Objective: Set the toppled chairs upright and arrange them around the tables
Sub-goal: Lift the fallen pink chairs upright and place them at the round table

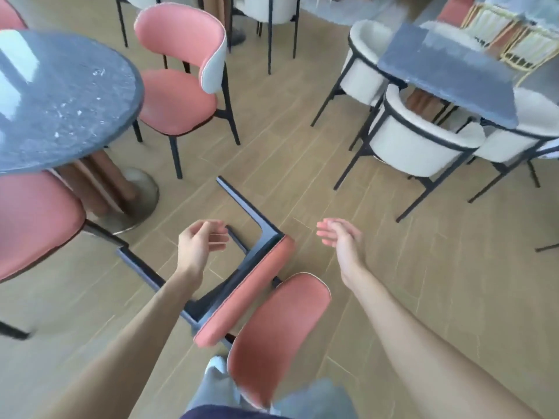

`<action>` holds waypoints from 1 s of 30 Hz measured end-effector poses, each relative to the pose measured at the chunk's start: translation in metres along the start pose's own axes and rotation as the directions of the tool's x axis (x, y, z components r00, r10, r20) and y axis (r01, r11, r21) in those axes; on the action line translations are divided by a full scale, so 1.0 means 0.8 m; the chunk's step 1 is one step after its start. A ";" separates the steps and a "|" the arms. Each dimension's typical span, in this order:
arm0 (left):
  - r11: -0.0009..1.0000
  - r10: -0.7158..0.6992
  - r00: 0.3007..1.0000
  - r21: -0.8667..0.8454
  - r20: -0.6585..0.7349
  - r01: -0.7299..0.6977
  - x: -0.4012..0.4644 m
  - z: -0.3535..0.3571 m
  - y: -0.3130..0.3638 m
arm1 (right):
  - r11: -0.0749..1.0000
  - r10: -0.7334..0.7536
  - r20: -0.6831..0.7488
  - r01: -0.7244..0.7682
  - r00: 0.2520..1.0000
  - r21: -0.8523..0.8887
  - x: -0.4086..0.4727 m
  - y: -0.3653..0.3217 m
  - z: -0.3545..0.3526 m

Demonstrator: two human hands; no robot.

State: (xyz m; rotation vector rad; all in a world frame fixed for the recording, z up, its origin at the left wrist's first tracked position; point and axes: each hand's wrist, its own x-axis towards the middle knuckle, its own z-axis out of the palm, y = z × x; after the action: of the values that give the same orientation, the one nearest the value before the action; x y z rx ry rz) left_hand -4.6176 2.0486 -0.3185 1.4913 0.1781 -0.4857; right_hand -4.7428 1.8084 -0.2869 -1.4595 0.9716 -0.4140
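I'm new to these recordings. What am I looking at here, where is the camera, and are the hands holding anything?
There is no machine: a person wears a camera on the head, looking down at their own bare arms. The left hand and right hand reach forward, fingers relaxed, holding nothing. Below them a toppled pink chair lies on its side on the wooden floor, dark legs pointing away. An upright pink chair stands by the round dark table; white chairs surround a rectangular table.

We hold both bare arms out over the toppled chair [245, 294]: our left hand [201, 243] loosely curled, our right hand [340, 237] open, holding nothing.
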 end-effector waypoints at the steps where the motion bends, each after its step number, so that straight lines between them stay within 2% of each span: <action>1: 1.000 -0.013 0.999 -0.022 -0.049 0.012 -0.002 0.004 -0.007 | 1.000 0.015 0.035 -0.014 0.999 -0.019 0.018 0.004 -0.001; 4: 0.998 -0.054 0.979 -0.034 -0.196 0.048 -0.006 0.013 -0.031 | 0.994 0.039 0.159 -0.023 0.987 -0.103 0.072 0.016 0.001; 7: 0.995 -0.076 0.926 -0.084 -0.369 0.048 -0.021 0.031 -0.052 | 0.988 0.070 0.308 -0.022 0.949 -0.154 0.125 0.036 0.007; 11: 0.969 -0.135 0.767 -0.246 -0.627 -0.031 -0.077 0.073 -0.095 | 0.965 0.117 0.552 0.037 0.826 -0.261 0.176 0.062 0.016; 14: 0.959 -0.190 0.689 -0.281 -0.699 -0.020 -0.113 0.106 -0.127 | 0.956 0.134 0.622 0.066 0.771 -0.287 0.189 0.068 0.011; 19: 0.931 -0.283 0.597 -0.366 -0.751 -0.020 -0.143 0.127 -0.178 | 0.922 0.177 0.683 0.123 0.709 -0.366 0.191 0.093 -0.006; 22: 0.909 -0.332 0.576 -0.417 -0.747 -0.016 -0.147 0.135 -0.225 | 0.884 0.215 0.682 0.157 0.699 -0.440 0.192 0.137 -0.015; 25: 0.854 -0.452 0.559 -0.519 -0.696 0.044 -0.152 0.150 -0.297 | 0.836 0.294 0.651 0.142 0.699 -0.530 0.190 0.208 -0.035; 30: 0.679 -0.663 0.497 -0.729 -0.560 0.086 -0.154 0.161 -0.471 | 0.760 0.439 0.576 0.057 0.689 -0.648 0.181 0.368 -0.062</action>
State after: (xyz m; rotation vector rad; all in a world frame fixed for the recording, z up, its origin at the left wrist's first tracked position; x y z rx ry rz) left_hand -4.9070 1.9452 -0.6003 0.8632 1.3485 -0.0360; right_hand -4.7886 1.7041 -0.5984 -1.8588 0.6222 0.7077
